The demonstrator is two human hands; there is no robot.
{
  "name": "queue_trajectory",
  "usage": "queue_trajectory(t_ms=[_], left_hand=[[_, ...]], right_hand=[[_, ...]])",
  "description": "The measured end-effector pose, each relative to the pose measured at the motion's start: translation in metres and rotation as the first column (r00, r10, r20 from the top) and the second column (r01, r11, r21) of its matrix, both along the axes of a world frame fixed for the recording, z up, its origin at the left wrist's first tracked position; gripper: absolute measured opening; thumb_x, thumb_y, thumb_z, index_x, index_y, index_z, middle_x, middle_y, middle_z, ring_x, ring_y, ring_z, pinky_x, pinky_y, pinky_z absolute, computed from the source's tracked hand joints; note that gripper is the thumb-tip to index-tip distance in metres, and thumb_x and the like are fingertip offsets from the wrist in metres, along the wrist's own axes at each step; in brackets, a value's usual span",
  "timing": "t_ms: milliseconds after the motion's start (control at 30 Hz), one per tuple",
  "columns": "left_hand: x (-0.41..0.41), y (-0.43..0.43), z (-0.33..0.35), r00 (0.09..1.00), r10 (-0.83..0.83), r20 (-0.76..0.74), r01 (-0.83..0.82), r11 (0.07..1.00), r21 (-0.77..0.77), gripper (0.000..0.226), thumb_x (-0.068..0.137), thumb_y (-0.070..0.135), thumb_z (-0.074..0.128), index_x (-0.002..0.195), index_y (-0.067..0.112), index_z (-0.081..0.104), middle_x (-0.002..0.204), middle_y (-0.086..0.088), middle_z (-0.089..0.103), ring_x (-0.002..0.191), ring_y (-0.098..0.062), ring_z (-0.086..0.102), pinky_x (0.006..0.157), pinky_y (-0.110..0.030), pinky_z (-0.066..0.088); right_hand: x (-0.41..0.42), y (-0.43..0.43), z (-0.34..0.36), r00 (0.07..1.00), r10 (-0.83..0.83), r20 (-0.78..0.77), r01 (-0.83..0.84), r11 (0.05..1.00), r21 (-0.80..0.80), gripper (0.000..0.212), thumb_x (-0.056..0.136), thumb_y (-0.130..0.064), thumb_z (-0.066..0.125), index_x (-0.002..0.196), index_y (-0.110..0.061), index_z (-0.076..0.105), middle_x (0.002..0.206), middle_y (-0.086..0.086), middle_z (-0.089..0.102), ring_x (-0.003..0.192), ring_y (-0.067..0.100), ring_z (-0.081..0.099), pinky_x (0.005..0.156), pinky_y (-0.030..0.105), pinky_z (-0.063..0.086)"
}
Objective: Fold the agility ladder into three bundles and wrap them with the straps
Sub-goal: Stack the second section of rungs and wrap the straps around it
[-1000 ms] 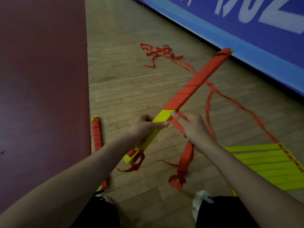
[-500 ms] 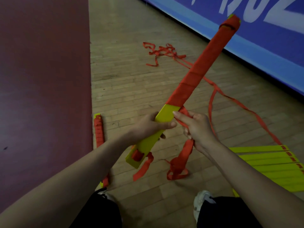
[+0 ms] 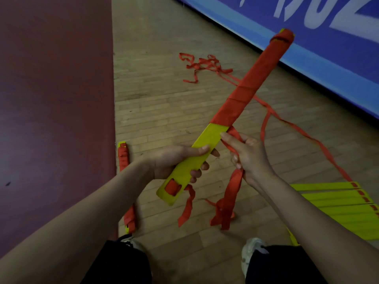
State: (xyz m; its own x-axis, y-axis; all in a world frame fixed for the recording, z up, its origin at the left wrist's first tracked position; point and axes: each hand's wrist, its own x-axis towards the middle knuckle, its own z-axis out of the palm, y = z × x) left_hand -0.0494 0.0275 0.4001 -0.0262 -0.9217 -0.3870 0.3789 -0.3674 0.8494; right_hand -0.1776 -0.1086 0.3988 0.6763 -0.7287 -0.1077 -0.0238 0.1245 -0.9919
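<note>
Red strap [image 3: 232, 187] pinched by right hand [image 3: 249, 156], left hand [image 3: 174, 160] gripping bundle [image 3: 207, 140]

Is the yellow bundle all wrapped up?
Half wrapped: red fabric strap covers the far part of the yellow rung bundle; the near end is bare.

I'm over wood plank floor [image 3: 164, 111], dark red mat [image 3: 55, 99] on left, blue banner [image 3: 328, 27] with white letters far right, lighting pretty dim.

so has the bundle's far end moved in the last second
Yes, the bundle tipped up: its far end now lies higher across the blue banner.
</note>
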Motion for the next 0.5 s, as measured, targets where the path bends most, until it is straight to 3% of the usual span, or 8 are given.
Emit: queue_trajectory(t_ms=[167,300,500], left_hand=[[0.0,-0.006,0.005,0.996,0.089,0.015,-0.09,0.994,0.062,0.062,0.095,0.063,0.026,0.105,0.013,0.061,0.062,-0.001,0.045,0.046,-0.012,0.039,0.049,-0.024,0.037],[0.007,-0.005,0.004,0.992,0.126,0.023,-0.128,0.989,0.076,0.068,0.094,0.067,0.021,0.105,0.013,0.061,0.06,-0.001,0.044,0.044,-0.012,0.038,0.047,-0.023,0.039],[0.013,0.0,0.007,0.987,0.151,0.062,-0.155,0.985,0.071,0.062,0.097,0.06,0.024,0.105,0.011,0.06,0.061,-0.002,0.044,0.044,-0.013,0.04,0.047,-0.023,0.039]], right_hand=[[-0.003,-0.004,0.003,0.997,0.051,-0.061,-0.058,0.991,-0.117,0.012,0.082,-0.024,0.073,0.074,-0.017,0.069,0.045,-0.006,0.037,0.036,0.004,0.033,0.032,0.018,0.025],[-0.005,-0.012,0.005,0.986,0.105,-0.128,-0.133,0.962,-0.237,0.019,0.078,-0.023,0.077,0.071,-0.016,0.061,0.047,-0.003,0.049,0.037,0.006,0.043,0.036,0.019,0.035],[-0.011,-0.026,0.005,0.938,0.25,-0.239,-0.305,0.925,-0.229,0.016,0.082,-0.027,0.071,0.082,-0.011,0.067,0.064,0.006,0.071,0.053,0.015,0.066,0.048,0.02,0.047]])
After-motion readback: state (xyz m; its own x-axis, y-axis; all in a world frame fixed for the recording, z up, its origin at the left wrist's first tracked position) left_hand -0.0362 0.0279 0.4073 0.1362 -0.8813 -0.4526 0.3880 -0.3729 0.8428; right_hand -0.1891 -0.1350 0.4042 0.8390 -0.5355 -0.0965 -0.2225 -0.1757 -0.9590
